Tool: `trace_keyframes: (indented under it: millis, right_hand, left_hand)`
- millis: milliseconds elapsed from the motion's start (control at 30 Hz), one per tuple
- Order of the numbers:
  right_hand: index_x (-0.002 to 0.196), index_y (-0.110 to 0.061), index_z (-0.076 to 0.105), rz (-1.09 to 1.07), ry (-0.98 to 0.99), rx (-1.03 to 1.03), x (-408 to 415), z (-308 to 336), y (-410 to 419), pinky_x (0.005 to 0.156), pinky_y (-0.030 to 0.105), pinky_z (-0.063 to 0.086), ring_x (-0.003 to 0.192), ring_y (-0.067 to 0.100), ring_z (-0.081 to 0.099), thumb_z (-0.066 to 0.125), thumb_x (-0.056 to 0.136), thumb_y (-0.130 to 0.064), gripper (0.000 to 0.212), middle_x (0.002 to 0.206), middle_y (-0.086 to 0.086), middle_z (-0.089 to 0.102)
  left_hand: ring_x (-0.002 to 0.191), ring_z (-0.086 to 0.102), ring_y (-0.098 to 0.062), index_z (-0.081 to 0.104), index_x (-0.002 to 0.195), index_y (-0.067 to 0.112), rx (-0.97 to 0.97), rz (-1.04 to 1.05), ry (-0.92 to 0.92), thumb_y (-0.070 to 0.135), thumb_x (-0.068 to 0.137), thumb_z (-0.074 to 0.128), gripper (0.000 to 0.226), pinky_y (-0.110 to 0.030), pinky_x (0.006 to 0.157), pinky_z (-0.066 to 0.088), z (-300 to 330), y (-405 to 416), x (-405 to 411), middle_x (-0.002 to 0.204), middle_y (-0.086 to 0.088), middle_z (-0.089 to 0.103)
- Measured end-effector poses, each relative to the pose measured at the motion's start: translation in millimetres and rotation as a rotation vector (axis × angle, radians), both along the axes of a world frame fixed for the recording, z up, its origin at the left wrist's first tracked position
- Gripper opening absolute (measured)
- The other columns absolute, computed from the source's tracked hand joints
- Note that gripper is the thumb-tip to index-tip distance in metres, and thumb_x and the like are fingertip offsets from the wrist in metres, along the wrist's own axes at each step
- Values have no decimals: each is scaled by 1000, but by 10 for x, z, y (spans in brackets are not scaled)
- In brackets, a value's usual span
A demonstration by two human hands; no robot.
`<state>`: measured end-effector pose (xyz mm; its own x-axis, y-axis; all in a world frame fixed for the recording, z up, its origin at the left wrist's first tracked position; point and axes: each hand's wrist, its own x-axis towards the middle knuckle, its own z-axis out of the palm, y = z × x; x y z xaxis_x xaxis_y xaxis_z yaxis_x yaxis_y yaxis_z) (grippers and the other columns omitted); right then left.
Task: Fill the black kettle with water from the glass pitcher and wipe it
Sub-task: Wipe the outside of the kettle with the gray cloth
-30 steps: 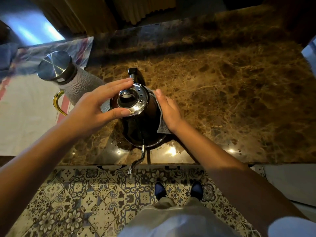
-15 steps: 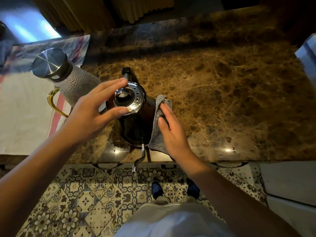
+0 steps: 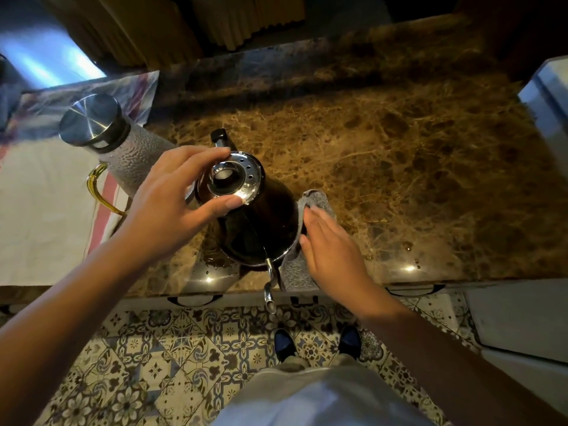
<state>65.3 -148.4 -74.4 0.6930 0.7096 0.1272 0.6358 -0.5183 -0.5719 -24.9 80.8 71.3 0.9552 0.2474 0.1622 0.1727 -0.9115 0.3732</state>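
The glossy black gooseneck kettle (image 3: 258, 222) stands upright near the marble counter's (image 3: 415, 167) front edge, spout toward 6 o'clock. The left hand (image 3: 172, 204) clamps its perforated steel lid (image 3: 235, 179) between curled fingers and thumb. The right hand (image 3: 332, 247) — fingers straight — presses a grey cloth (image 3: 299, 262) flat against the wall at 3 o'clock. The textured glass pitcher (image 3: 129, 149) sits at 10 o'clock — capped.

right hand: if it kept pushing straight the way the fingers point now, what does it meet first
Only the grey cloth it already presses, then the black kettle wall right behind it. The right hand points up and left along that side; depth is hard to judge.
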Motion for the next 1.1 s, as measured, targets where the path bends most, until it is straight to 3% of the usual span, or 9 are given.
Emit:
trace_keyframes:
  millis: [100, 233, 367, 433, 533, 667, 767, 900, 1100]
  right_hand:
    - [136, -5, 59, -31, -28, 20, 65, 42, -8, 100, 44, 51, 127, 33, 60, 59, 99, -17, 38, 132, 15, 66]
    - [112, -17, 71, -134, 72, 149, 211, 116, -96, 66, 43, 56, 85, 27, 67, 62, 96, -14, 19, 93, 6, 72]
    - [110, -22, 73, -370, 383, 375, 299, 257, -204, 57, 33, 50, 64, 10, 64, 63, 98, -17, 16, 78, -8, 71]
    - [105, -23, 72, -536, 580, 477, 354, 254, -254, 63, 26, 52, 68, 1, 64, 64, 96, -21, 12, 74, -13, 71]
    - [114, -15, 70, -787, 1071, 791, 444, 235, -245, 86, 34, 60, 101, 20, 73, 61, 99, -20, 18, 105, 2, 77]
    - [125, -5, 64, -846, 1454, 1143, 303, 338, -142, 86, 33, 59, 110, 25, 70, 51, 102, -2, 27, 120, 15, 72]
    - [139, -12, 58, -832, 1462, 1089, -24, 395, -44, 101, 38, 55, 116, 23, 67, 48, 102, 0, 41, 131, 12, 66]
    - [149, -33, 47, -528, 1281, 782, -516, 498, 240, 101, 21, 43, 124, 2, 55, 51, 106, -16, 47, 145, -15, 52]
    - [163, -35, 10, -387, 791, 445, -478, 307, 553, 127, 41, 18, 157, 7, 6, 45, 106, -42, 67, 171, -14, 4]
  left_hand:
    - [156, 22, -16, 47, 145, 21, -19, -146, 57, 74, 87, 52, 79, -54, 122, 27, 2, 126, 99, 158, 6, 43]
    - [154, 8, -5, 37, 155, 31, 30, -206, 145, 84, 86, 38, 87, -45, 119, 23, 43, 172, 220, 157, 39, 13]
    - [154, 22, -24, 40, 153, 27, 169, -44, 146, 78, 90, 35, 81, -53, 118, 28, 53, 52, 342, 155, 2, 46]
    - [147, 34, -33, 44, 150, 23, 235, 71, 153, 80, 92, 30, 83, -54, 113, 34, 54, -50, 419, 147, -5, 56]
    - [140, 41, -35, 50, 146, 22, 274, 190, 175, 84, 92, 28, 85, -52, 107, 39, 108, -156, 508, 141, -6, 61]
    - [144, 35, -31, 49, 149, 31, 79, 168, 223, 80, 88, 45, 78, -51, 105, 39, 274, -38, 429, 146, -8, 55]
    - [137, 39, -31, 50, 149, 29, 174, 124, 256, 88, 81, 41, 91, -49, 98, 40, 295, 70, 313, 145, -6, 58]
    - [125, 52, -36, 58, 142, 17, 376, 152, 211, 88, 85, 29, 95, -50, 94, 43, 204, 42, 307, 132, -10, 69]
    - [94, 69, -31, 60, 140, 12, 412, 112, 156, 89, 88, 24, 99, -44, 81, 51, 124, 53, 299, 104, -14, 76]
